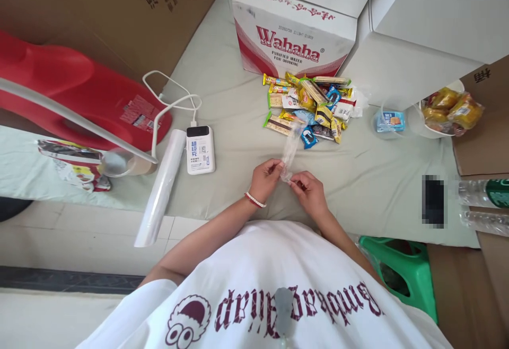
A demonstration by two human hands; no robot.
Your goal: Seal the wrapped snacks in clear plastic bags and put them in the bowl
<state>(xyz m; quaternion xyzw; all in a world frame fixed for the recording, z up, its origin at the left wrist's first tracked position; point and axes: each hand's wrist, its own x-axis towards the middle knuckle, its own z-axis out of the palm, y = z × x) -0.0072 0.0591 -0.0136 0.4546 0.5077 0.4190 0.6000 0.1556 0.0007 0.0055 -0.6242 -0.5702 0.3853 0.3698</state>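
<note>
Between my two hands is a narrow clear plastic bag [291,150], stretched upward toward the snacks. My left hand [267,180], with a beaded bracelet at the wrist, pinches its left side near the lower end. On the other side, my right hand [310,191] has its thumb and fingertips closed on the lower right end of the plastic. Just beyond the bag lies a heap of small wrapped snacks [314,99] in yellow, blue, white and green packets. The far end of the bag reaches the heap's near edge.
Behind the snacks stands a Wahaba-style water carton [294,41]. To the left are a white power bank [200,150], a plastic film roll [163,190] and a red jug [79,89]. Rightward sit a blue packet [390,121], a tub of wrapped buns [437,129] and plastic bottles [483,194].
</note>
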